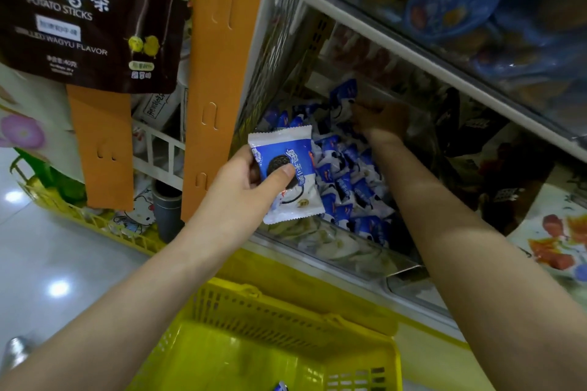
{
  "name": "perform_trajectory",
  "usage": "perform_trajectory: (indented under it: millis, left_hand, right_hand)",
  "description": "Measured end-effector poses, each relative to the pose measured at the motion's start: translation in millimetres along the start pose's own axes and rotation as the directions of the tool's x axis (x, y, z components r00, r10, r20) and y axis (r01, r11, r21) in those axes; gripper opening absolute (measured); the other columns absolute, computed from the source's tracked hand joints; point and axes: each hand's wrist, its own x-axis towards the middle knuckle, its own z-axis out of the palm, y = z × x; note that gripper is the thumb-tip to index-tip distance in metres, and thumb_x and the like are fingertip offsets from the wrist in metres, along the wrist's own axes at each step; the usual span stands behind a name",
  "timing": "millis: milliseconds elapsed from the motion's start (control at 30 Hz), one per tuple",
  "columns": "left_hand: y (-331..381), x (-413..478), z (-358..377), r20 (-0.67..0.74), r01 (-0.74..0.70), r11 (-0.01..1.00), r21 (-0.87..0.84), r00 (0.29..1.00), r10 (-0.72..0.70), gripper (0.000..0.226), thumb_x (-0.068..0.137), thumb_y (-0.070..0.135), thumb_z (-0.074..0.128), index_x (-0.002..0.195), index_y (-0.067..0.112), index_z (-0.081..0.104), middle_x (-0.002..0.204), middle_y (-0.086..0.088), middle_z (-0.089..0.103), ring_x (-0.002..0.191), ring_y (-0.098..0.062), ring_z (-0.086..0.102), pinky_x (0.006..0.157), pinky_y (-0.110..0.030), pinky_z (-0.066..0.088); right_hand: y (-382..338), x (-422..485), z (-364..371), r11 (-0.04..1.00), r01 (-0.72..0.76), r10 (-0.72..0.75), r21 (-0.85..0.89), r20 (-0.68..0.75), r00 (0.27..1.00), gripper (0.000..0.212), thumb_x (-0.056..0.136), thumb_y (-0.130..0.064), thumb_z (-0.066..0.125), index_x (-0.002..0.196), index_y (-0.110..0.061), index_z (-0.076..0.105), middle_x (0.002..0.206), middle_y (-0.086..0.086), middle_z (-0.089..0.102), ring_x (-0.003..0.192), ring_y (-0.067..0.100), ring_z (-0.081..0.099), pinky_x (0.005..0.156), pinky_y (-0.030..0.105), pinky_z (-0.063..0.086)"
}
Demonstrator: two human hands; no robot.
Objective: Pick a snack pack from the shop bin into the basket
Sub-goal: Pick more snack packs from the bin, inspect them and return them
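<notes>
My left hand [244, 190] holds a blue-and-white cookie snack pack [287, 168] by its lower left, just in front of the clear shop bin [333, 247]. The bin is full of several like packs [349, 181]. My right hand [379, 119] reaches deep into the bin's back, fingers curled among the packs; whether it grips one is hidden. A yellow plastic basket [286, 327] sits below, under both arms, with the corner of a blue pack [281, 387] showing at its bottom edge.
A shelf edge [413, 51] with blue tubs above hangs over the bin. An orange hanging strip [216, 82] and a brown potato-sticks bag [89, 16] stand to the left. Dark snack bags [476, 149] fill the bin at right. Glossy floor lies at left.
</notes>
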Motion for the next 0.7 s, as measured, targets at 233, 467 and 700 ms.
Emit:
perform_trajectory:
  millis: [233,467,700]
  left_hand:
    - [-0.9,-5.1,4.5,-0.123,0.056,0.998,0.001,0.991,-0.056,0.004,0.092,0.024,0.053,0.093,0.023,0.057,0.067,0.008,0.060,0.061,-0.004,0.057,0.063,-0.025,0.051]
    - [7.0,-17.9,5.6,0.129,0.227,0.921,-0.316,0.972,-0.195,0.049,0.081,0.042,0.059,0.121,0.016,0.055,0.104,0.002,0.070,0.091,-0.016,0.069,0.077,-0.039,0.057]
    - [9.6,-31.6,9.1,0.177,0.176,0.962,-0.209,0.974,-0.140,0.053,0.080,0.038,0.057,0.128,0.020,0.048,0.111,0.002,0.069,0.100,-0.016,0.067,0.084,-0.034,0.055]
  right_hand:
    - [-11.2,-76.4,-52.7,0.796,-0.293,0.183,0.530,0.251,0.951,0.002,0.085,-0.010,0.064,0.084,-0.010,0.065,0.082,0.001,0.071,0.066,0.004,0.069,0.063,0.015,0.055]
    - [-13.5,-156.6,-78.8,0.661,-0.492,0.038,0.567,0.629,0.776,0.028,0.071,-0.014,0.066,0.098,-0.007,0.065,0.083,0.002,0.073,0.073,0.007,0.069,0.063,0.014,0.053]
    - [-19.0,-185.1,-72.5,0.937,-0.144,-0.047,0.318,0.524,0.850,0.015,0.090,-0.025,0.056,0.098,-0.017,0.065,0.089,0.001,0.069,0.069,0.002,0.065,0.058,0.014,0.051]
